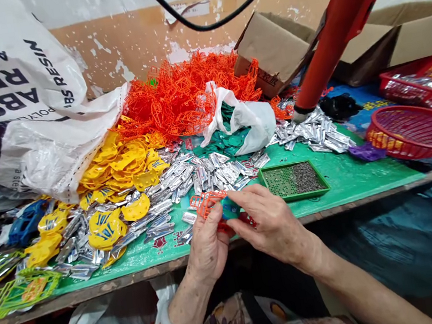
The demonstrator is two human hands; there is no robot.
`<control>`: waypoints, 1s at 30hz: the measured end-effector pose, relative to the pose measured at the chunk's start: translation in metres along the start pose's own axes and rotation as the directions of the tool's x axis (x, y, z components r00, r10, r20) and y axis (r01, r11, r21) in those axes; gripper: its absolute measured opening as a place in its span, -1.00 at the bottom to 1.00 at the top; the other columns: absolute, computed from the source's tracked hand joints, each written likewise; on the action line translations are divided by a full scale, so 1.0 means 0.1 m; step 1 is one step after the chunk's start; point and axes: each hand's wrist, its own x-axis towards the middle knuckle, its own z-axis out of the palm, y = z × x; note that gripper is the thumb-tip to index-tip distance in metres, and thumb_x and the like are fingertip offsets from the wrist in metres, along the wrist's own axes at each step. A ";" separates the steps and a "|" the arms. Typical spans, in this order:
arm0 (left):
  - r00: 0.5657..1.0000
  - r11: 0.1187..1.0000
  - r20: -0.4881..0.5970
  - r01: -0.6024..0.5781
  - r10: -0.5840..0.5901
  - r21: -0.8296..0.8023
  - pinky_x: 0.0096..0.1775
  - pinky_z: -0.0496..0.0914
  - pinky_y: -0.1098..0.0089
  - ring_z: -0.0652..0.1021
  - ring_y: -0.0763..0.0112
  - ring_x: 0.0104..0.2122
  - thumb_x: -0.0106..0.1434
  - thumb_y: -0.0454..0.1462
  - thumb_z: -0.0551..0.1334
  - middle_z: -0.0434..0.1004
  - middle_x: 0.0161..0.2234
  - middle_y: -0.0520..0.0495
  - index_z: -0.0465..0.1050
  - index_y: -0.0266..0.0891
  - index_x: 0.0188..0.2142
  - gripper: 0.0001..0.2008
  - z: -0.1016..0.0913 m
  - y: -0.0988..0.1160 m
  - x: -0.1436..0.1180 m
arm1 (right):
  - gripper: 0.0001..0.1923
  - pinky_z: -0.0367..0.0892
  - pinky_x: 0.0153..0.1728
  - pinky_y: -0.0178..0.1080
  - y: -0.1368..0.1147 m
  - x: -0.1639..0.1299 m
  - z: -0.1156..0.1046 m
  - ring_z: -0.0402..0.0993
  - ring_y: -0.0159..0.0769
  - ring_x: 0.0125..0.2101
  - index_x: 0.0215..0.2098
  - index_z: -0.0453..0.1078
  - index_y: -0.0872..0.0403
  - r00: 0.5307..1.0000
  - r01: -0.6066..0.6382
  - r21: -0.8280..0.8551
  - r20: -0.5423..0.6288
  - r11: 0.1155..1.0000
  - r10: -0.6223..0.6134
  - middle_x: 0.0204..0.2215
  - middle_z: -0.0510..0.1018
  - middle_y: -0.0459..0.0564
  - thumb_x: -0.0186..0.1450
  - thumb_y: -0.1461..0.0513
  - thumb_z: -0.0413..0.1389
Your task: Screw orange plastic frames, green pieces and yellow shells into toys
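Both hands meet at the near edge of the green table (pixel 356 176). The left hand (pixel 206 244) pinches an orange plastic frame (pixel 206 204) between thumb and fingers, and the right hand (pixel 272 224) grips a small green piece (pixel 230 208) pressed against that frame. Just beyond the right hand sits a green tray (pixel 294 180) of tiny beads. Silver packets (pixel 209 171) lie scattered behind, with yellow pieces (pixel 123 165) to the left and a heap of orange frames (pixel 185 93) farther back.
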 end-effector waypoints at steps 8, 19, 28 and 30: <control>0.998 1.000 -0.063 -0.003 0.002 -0.006 -0.21 0.46 0.45 0.58 0.42 -0.30 0.04 -0.36 0.39 0.64 -0.25 -0.01 0.56 -0.27 -0.25 -0.77 -0.02 -0.03 0.03 | -0.55 0.33 -0.01 0.06 -0.03 -0.09 0.14 0.36 -0.01 -0.02 0.06 0.31 0.15 0.990 -0.067 0.014 -0.120 0.998 0.069 -0.13 0.58 0.10 0.19 0.32 0.17; 0.999 0.996 -0.038 0.005 -0.009 -0.090 -0.26 0.45 0.50 0.56 0.47 -0.35 0.11 -0.27 0.36 0.60 -0.32 -0.01 0.54 -0.31 -0.31 -0.84 0.03 -0.04 -0.01 | -0.72 0.31 -0.06 0.03 -0.12 -0.05 0.07 0.37 -0.05 -0.09 -0.11 0.41 0.15 0.984 -0.172 -0.044 -0.045 0.984 0.170 -0.13 0.53 0.10 0.20 0.25 0.20; 0.998 0.996 -0.045 0.044 -0.048 -0.079 -0.29 0.49 0.43 0.57 0.42 -0.36 0.14 -0.28 0.33 0.62 -0.32 -0.05 0.51 -0.31 -0.28 -0.84 0.06 -0.06 -0.05 | -0.70 0.36 -0.11 -0.01 0.05 -0.15 -0.04 0.40 -0.10 -0.10 -0.13 0.36 0.19 0.976 -0.194 0.114 -0.081 0.974 0.203 -0.15 0.50 0.14 0.16 0.32 0.22; 0.998 0.996 -0.037 0.048 -0.051 -0.072 -0.28 0.49 0.41 0.58 0.40 -0.35 0.14 -0.27 0.33 0.62 -0.30 -0.05 0.51 -0.30 -0.27 -0.83 0.06 -0.06 -0.05 | -0.69 0.35 -0.11 -0.01 0.07 -0.16 -0.07 0.40 -0.10 -0.10 -0.13 0.36 0.18 0.977 -0.185 0.097 -0.089 0.978 0.193 -0.14 0.50 0.15 0.15 0.33 0.22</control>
